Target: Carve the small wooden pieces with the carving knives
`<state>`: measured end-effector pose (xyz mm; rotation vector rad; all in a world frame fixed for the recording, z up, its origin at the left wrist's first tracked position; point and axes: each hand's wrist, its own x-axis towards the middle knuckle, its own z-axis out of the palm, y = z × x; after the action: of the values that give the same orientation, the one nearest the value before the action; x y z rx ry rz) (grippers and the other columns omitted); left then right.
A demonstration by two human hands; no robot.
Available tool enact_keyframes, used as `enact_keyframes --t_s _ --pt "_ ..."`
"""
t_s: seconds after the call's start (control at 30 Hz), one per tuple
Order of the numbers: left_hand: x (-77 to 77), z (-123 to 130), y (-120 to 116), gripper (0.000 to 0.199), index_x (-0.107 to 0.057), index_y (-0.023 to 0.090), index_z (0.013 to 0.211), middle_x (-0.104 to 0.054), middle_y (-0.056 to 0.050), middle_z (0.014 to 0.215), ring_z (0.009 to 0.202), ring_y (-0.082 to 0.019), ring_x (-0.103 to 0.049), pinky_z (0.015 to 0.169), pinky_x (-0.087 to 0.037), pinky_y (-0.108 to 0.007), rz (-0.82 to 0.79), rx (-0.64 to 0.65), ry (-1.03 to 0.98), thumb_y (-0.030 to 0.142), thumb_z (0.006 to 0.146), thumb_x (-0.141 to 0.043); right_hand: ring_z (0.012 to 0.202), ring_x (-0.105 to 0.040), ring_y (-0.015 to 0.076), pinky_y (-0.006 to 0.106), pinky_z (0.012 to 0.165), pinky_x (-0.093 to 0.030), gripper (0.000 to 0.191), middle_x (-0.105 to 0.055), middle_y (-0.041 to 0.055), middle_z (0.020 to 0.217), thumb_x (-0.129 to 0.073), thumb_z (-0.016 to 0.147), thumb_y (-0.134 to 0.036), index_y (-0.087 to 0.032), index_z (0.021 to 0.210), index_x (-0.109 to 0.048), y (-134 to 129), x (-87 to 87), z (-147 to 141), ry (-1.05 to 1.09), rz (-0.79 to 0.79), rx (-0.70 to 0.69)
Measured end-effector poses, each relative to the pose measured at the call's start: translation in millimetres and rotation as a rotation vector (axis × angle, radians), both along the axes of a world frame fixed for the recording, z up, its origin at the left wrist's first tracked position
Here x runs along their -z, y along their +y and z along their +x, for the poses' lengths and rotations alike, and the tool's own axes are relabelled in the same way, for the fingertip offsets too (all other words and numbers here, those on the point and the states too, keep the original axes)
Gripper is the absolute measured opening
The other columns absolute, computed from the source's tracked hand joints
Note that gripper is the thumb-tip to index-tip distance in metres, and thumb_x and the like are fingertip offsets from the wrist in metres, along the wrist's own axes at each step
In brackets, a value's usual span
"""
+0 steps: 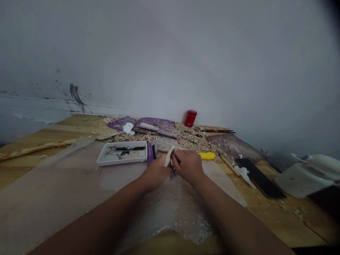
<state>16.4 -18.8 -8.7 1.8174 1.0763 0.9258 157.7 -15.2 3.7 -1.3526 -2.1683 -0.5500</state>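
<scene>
Both hands are close together over bubble wrap (156,212) in the middle of the table. My left hand (159,171) is closed around a pale, curved piece that looks like wood (169,156), its upper part sticking up between the hands. My right hand (189,165) is closed against that piece; what its fingers grip is mostly hidden. A yellow handle-like thing (207,156) shows just beyond my right hand, and I cannot tell whether the hand touches it. Left of my hands lies a purple item (150,153) beside a white tray (122,162) holding slim dark tools.
Wood shavings (195,140) are heaped at the back, around purple sheets (162,124) and a red can (190,118). At right lie a black flat slab (261,179) and a white container (302,180). A long wooden strip (39,148) lies at left. The wall stands behind.
</scene>
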Motion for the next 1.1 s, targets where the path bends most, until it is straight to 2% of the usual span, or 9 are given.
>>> enact_keyframes --t_s 0.2,0.37,0.47,0.63,0.83,1.1 --pt "-2.6 5 -4 0.034 -0.052 0.017 0.098 -0.062 -0.002 0.093 0.088 -0.017 -0.055 0.076 -0.042 -0.025 -0.034 0.008 -0.072 0.009 0.066 -0.044 0.057 -0.05 0.0138 0.029 0.058 -0.022 0.019 -0.058 0.0014 0.057 -0.047 0.078 -0.025 -0.019 0.061 -0.056 2 4.3 -4 0.019 0.122 0.019" --pt "-2.8 6 -4 0.026 -0.053 0.017 0.095 -0.061 -0.002 0.088 0.084 -0.016 -0.054 0.074 -0.042 -0.026 -0.037 0.033 -0.108 0.015 0.07 -0.044 0.059 -0.05 0.0134 0.028 0.058 -0.023 0.021 -0.058 0.0014 0.059 -0.045 0.079 -0.026 -0.019 0.062 -0.055 4 3.3 -3 0.038 0.105 0.006" --pt "-3.2 4 -3 0.025 -0.052 0.018 0.094 -0.06 -0.002 0.089 0.083 -0.016 -0.054 0.074 -0.042 -0.026 -0.033 0.038 -0.082 0.016 0.071 -0.043 0.06 -0.051 0.0132 0.027 0.057 -0.023 0.019 -0.06 0.0014 0.063 -0.044 0.08 -0.028 -0.019 0.067 -0.055 4 1.3 0 0.041 0.026 -0.004" --pt "1.1 0 1 0.023 -0.051 0.018 0.091 -0.059 -0.002 0.083 0.078 -0.016 -0.052 0.068 -0.04 -0.025 -0.025 -0.023 0.018 0.016 0.069 -0.044 0.06 -0.054 0.013 0.025 0.053 -0.022 0.02 -0.062 0.0009 0.067 -0.039 0.085 -0.031 -0.02 0.079 -0.054 5 -1.5 1 0.02 -0.161 -0.011" --pt "5.8 -4 7 0.016 -0.047 0.017 0.081 -0.051 0.0 0.07 0.066 -0.014 -0.047 0.059 -0.036 -0.024 -0.012 -0.049 0.136 0.014 0.066 -0.042 0.062 -0.056 0.0128 0.024 0.053 -0.023 0.022 -0.063 0.0009 0.07 -0.035 0.088 -0.032 -0.021 0.084 -0.054 7 -3.7 5 -0.033 -0.281 -0.091" --pt "2.6 -4 4 0.017 -0.048 0.017 0.082 -0.053 0.001 0.072 0.07 -0.014 -0.049 0.06 -0.036 -0.023 0.02 -0.004 0.171 0.013 0.067 -0.042 0.063 -0.055 0.0119 0.021 0.054 -0.025 0.022 -0.063 0.0007 0.07 -0.037 0.088 -0.032 -0.021 0.086 -0.055 8 -12.0 16 -0.071 -0.381 -0.193"
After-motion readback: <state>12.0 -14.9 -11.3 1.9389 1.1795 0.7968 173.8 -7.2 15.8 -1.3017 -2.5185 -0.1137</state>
